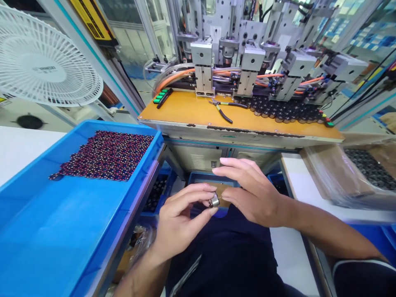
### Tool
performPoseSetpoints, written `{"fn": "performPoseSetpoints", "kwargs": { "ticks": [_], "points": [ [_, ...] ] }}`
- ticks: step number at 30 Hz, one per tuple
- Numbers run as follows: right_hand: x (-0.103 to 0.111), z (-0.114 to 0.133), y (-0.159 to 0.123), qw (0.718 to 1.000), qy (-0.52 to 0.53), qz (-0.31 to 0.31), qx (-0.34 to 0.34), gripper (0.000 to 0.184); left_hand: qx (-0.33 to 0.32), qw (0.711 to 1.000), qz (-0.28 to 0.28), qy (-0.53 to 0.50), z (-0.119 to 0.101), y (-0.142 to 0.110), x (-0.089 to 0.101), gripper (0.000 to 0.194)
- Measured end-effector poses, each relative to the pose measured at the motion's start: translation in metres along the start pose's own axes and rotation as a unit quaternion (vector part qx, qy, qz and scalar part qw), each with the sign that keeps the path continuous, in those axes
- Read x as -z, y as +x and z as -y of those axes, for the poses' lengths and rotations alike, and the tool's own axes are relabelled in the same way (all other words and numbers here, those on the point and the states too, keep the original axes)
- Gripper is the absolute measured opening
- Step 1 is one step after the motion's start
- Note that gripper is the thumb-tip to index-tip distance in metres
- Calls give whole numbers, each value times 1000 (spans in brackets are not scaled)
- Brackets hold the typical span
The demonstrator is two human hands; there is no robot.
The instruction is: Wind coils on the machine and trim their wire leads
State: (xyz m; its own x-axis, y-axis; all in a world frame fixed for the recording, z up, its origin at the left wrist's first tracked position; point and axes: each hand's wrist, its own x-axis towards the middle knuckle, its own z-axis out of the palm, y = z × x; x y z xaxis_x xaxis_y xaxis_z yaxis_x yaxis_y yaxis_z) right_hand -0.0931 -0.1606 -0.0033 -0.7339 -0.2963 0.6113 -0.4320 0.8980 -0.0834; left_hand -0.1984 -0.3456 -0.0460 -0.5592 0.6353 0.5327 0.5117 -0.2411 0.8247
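Note:
Between the thumb and fingers of my left hand (181, 218) is a small silver cylindrical part (215, 201), with a thin pin on its right side. The part is dark on the side toward my left fingers, and its exact kind is hard to make out. My right hand (253, 192) hovers just to the right with its fingers stretched out and apart. Its thumb and lower fingertips are close to the pin; whether they touch it I cannot tell. Both hands are above my lap, in front of the machine's bench.
Left stands a blue tray (62, 222) with many small dark-and-red parts (105, 154). Pliers (222, 111) and rows of black cylinders (281, 109) lie on the orange bench top (185, 109) under the machine (247, 57). A fan (46, 62) stands left, a plastic-lined box (328, 175) right.

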Motion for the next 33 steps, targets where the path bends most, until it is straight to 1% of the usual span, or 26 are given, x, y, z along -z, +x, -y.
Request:
{"fn": "performPoseSetpoints", "kwargs": {
  "ticks": [3, 6, 8, 10, 13, 16, 20, 22, 26, 29, 31, 33],
  "points": [
    [3, 0, 1, 1000, 16, -1, -2, 16, -5, 1000, 2, 17, 1, 1, -1, 26],
    [4, 2, 3, 999, 37, -15, 3, 14, -39, 996, 1, 83, 2, -1, -4, 28],
    [3, 3, 5, 999, 41, -24, 16, 12, -59, 991, 11, 117, 2, -2, -6, 29],
    [1, 3, 7, 999, 37, -27, 25, 10, -70, 988, 24, 133, 2, -3, -6, 31],
    [0, 2, 8, 999, 28, -27, 18, 10, -73, 988, 30, 135, 1, -6, -5, 33],
    [0, -1, 6, 999, 36, -22, 5, 10, -53, 993, 23, 104, 1, -7, -3, 33],
    [1, -3, 0, 998, 53, -12, -9, 11, 9, 1000, 5, 4, 1, -6, -3, 33],
    [2, -2, -3, 998, 54, -7, -11, 12, 46, 997, 7, -63, 0, -5, -3, 33],
    [1, -2, -6, 999, 51, -10, -10, 14, 112, 979, 27, -170, -1, -3, -5, 31],
    [3, -2, -7, 998, 58, -11, -10, 13, 115, 972, 30, -204, -1, -4, -7, 30],
    [6, -1, -8, 998, 61, -15, -17, 10, 104, 975, 17, -194, -2, -4, -8, 29],
    [9, 1, -9, 998, 60, -26, -17, 3, 87, 982, 0, -166, -4, -4, -10, 29]
  ]
}}
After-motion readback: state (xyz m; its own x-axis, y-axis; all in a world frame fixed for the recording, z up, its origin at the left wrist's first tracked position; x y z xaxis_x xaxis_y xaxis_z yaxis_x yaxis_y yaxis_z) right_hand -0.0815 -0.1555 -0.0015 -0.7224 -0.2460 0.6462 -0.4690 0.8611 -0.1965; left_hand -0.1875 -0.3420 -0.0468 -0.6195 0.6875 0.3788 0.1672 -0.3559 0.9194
